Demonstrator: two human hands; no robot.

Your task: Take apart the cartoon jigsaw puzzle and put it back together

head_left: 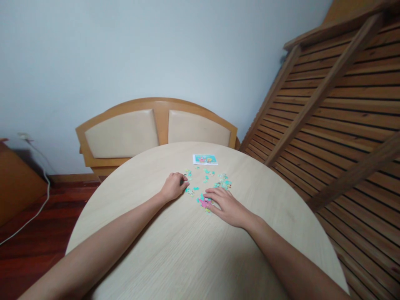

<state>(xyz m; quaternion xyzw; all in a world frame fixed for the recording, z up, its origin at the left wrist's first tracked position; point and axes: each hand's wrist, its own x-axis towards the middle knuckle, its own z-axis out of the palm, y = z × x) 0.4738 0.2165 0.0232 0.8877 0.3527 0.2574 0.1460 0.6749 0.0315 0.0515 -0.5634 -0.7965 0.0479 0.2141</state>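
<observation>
Bare forearms (pixel 103 250) cross round worktop (pixel 175 262); right hand (pixel 225 204) fairly wide around pink jigsaw cluster (pixel 205 203); left hand (pixel 175 186) curled, can't tell if holding, loose jigsaw pieces (pixel 196 188) just right of it.

Cool, muted light lies softly on the pale wall (pixel 140 58), while the slatted wooden frame (pixel 331 112) looks dimmer and leans with wide-angle stretch. The 2 forearms (pixel 120 233) cast soft-edged shadows on the surface (pixel 156 258). Small puzzle pieces (pixel 223 182) appear smeared, their printed detail unclear.
</observation>
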